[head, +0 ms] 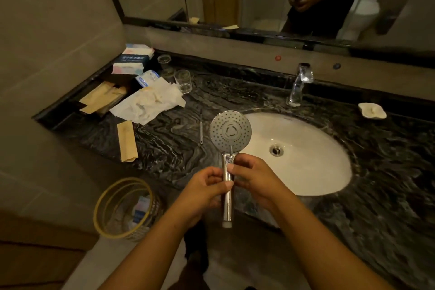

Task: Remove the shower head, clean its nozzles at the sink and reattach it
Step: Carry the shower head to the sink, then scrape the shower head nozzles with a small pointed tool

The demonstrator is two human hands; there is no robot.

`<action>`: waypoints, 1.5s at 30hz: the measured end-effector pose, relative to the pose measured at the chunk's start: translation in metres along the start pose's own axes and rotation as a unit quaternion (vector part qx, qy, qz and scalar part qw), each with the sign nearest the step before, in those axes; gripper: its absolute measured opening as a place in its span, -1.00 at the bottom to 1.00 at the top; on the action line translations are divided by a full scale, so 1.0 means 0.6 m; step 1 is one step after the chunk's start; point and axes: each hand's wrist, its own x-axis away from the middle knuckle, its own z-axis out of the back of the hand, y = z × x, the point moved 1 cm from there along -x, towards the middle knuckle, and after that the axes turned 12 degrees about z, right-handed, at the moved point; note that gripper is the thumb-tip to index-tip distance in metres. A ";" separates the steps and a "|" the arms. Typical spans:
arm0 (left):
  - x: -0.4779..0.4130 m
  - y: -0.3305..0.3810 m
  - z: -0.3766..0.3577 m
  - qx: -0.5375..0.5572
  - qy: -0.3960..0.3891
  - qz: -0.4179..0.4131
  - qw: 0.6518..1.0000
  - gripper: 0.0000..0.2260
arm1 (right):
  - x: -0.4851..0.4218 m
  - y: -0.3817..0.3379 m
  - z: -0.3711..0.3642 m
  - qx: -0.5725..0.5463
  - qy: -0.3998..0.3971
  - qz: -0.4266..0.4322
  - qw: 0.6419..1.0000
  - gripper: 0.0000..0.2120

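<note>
Shower head (230, 131) held upright over the counter (169, 146) edge, just left of the sink (306, 160). Long axis runs near-to-far: handle end toward the person, round nozzle face up and away, facing the camera. Left hand (204, 192) fingers curled round mid-handle; right hand (254, 178) pinches the upper handle. Thin tool (201, 128) lies on the counter beside it.

Crumpled tissue (150, 103), glass (182, 81), paper packet (127, 141)
</note>
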 end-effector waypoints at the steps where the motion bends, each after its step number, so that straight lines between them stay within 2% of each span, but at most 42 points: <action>1: -0.017 0.007 0.013 0.004 0.001 0.004 1.000 -0.79 | -0.022 0.005 -0.004 0.002 -0.002 -0.003 1.000 -0.83; 4: -0.076 0.036 0.055 0.006 -0.003 0.014 1.000 -0.78 | -0.094 0.020 -0.021 0.012 0.000 -0.010 1.000 -0.82; 7: -0.142 0.067 0.106 0.007 -0.036 0.031 0.999 -0.76 | -0.175 0.035 -0.040 0.047 0.006 -0.018 0.999 -0.87; 10: -0.191 0.096 0.157 0.016 -0.071 0.044 0.996 -0.69 | -0.239 0.045 -0.061 0.075 -0.007 -0.042 0.996 -0.79; 13: -0.245 0.122 0.225 0.034 -0.085 0.063 0.994 -0.68 | -0.315 0.061 -0.092 0.075 0.010 -0.069 0.995 -0.82; 16: -0.292 0.136 0.285 0.043 -0.098 0.082 0.991 -0.68 | -0.382 0.076 -0.119 0.075 0.055 -0.101 0.991 -0.70; 18: -0.312 0.142 0.312 0.054 -0.086 0.097 0.990 -0.70 | -0.416 0.089 -0.123 0.072 0.118 -0.128 0.982 -0.69; 20: -0.326 0.145 0.332 0.066 -0.078 0.112 0.988 -0.71 | -0.440 0.109 -0.118 0.122 0.158 -0.144 0.969 -0.79; 23: -0.339 0.142 0.350 0.075 -0.067 0.118 0.988 -0.72 | -0.465 0.134 -0.107 0.291 0.158 -0.164 0.929 -0.88; 28: -0.342 0.122 0.357 0.105 -0.038 0.133 0.985 -0.73 | -0.488 0.152 -0.109 0.423 0.102 -0.165 0.885 -0.81; 32: -0.343 0.106 0.359 0.114 -0.033 0.151 0.981 -0.72 | -0.503 0.163 -0.112 0.514 0.048 -0.179 0.838 -0.53; 35: -0.348 0.102 0.354 0.131 -0.026 0.159 0.978 -0.74 | -0.505 0.162 -0.115 0.548 0.017 -0.164 0.820 -0.55; 37: -0.352 0.102 0.349 0.139 -0.019 0.163 0.977 -0.74 | -0.506 0.160 -0.111 0.540 0.011 -0.168 0.824 -0.61; 40: -0.359 0.104 0.338 0.155 -0.015 0.168 0.973 -0.71 | -0.502 0.155 -0.098 0.486 0.018 -0.167 0.858 -0.74; 45: -0.366 0.112 0.319 0.168 -0.017 0.170 0.971 -0.77 | -0.457 0.136 -0.057 0.410 0.051 -0.167 0.895 -0.76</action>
